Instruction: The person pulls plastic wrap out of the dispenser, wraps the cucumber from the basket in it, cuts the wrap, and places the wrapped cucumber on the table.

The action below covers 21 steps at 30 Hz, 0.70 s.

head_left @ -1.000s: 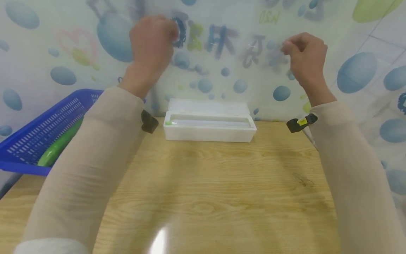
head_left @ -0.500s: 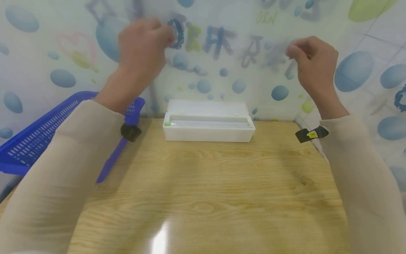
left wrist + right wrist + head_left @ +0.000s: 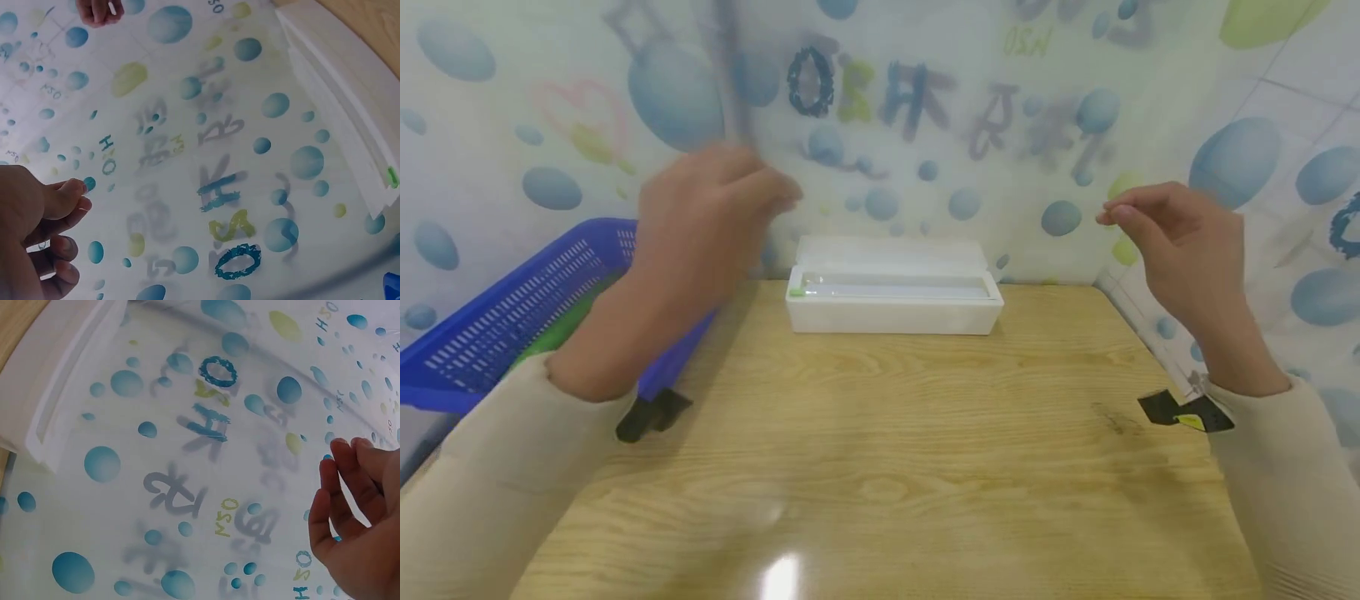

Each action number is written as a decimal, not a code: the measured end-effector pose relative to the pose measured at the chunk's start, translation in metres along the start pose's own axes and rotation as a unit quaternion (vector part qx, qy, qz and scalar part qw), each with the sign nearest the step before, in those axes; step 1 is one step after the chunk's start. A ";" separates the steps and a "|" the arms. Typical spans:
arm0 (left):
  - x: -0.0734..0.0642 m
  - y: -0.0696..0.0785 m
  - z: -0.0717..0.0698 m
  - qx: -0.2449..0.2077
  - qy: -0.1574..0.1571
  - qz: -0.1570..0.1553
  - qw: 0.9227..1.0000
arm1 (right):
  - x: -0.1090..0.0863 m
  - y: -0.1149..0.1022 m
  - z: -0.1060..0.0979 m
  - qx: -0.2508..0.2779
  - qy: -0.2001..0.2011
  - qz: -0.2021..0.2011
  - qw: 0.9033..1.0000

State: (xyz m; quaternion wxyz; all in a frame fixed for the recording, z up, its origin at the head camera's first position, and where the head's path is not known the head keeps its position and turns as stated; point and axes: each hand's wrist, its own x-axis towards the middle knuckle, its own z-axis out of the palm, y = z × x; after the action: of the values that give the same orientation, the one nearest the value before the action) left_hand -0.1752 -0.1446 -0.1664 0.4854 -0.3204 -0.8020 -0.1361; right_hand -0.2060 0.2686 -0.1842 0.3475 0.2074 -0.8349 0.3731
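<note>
Left hand (image 3: 700, 225): at the left of the centre in the head view, raised and a little blurred; the left wrist view shows more clearly that thumb and forefinger come together at their tips, with the other fingers bent. If some thin thing is between the tips, I cannot tell.
Right hand (image 3: 1198, 258): at the right of the head view, also raised; the right wrist view shows the thumb against the forefinger's tip and the other fingers softly curved. Here too I cannot tell if anything is held.
Both hands in one view: the head view has them whole; the left wrist view has also a few fingertips (image 3: 99, 12) of the right hand, at its top edge.
White box (image 3: 895, 318): in the middle of the head view, long, at the back of the wooden tabletop (image 3: 880, 433), its lid (image 3: 891, 254) raised behind. A small green piece (image 3: 797, 292) is at its left end; the left wrist view also shows it, at the right edge.
Blue basket (image 3: 433, 398): at the left of the head view, with a green thing (image 3: 561, 325) inside, partly hidden by the left arm.
</note>
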 end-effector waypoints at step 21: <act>-0.116 0.051 -0.010 -0.129 -0.121 0.108 0.978 | -0.099 0.017 0.003 0.362 -0.180 -0.158 0.901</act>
State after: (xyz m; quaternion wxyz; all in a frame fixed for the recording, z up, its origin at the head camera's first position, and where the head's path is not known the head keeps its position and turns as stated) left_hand -0.0980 -0.1555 -0.2670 0.3511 -0.4794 -0.7910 -0.1456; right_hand -0.1510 0.2858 -0.2667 0.1467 0.5121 -0.6465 0.5461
